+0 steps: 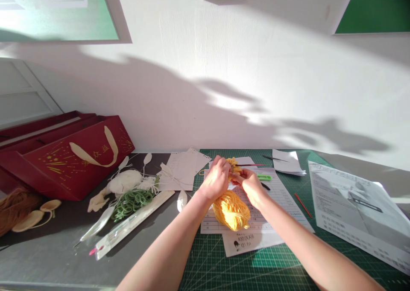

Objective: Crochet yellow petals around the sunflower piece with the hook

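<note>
Above the printed sheets, my left hand [219, 178] is closed with bent fingers on a small yellow yarn piece [236, 168], its stitches too small to make out. Pinched at the same piece from the right is my right hand [250, 183], its fingertips close to the left ones. A thin dark-red stick [253, 165] juts out rightward from the yellow piece; its inner end is hidden. Just below both hands lies a ball of yellow yarn [231, 210] on the printed papers [272, 216]. The fingers hide part of the piece.
A green cutting mat [269, 269] lies under the papers, with a green cutter [264, 178], a red stick [303, 205], a small paper stack [288, 163] and a large printed sheet [355, 222]. Leftward are green yarn [133, 203], white yarn [124, 181] and a red bag [73, 171].
</note>
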Demonstrator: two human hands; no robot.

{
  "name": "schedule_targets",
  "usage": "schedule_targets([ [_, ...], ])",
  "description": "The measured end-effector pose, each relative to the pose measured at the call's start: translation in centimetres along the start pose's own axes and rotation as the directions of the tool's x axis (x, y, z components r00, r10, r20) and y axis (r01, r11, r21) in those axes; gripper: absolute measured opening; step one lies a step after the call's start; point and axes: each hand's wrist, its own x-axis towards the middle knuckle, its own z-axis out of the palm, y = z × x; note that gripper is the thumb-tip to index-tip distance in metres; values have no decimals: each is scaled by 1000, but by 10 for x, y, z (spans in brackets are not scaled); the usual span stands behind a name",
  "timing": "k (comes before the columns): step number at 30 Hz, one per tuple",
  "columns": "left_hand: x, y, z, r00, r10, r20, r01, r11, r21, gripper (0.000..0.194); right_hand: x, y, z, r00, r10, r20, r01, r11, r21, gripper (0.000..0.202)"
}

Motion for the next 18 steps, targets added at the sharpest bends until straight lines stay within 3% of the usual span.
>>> schedule_targets([
  [4,0,-2,9,978,-205,21,206,976,-66,24,-2,-1,3,999,-47,6,47,998,-42,32],
  [9,1,-7,15,891,-441,106,453,878,-157,25,-1,-2,1,996,-85,5,85,992,-92,31],
  [13,3,-6,13,829,-540,146,559,806,-196,26,0,-2,0,994,-106,-16,104,988,-114,33],
  [18,8,4,3,792,-581,187,610,756,-237,25,1,-2,-1,994,-104,-13,102,987,-121,31],
])
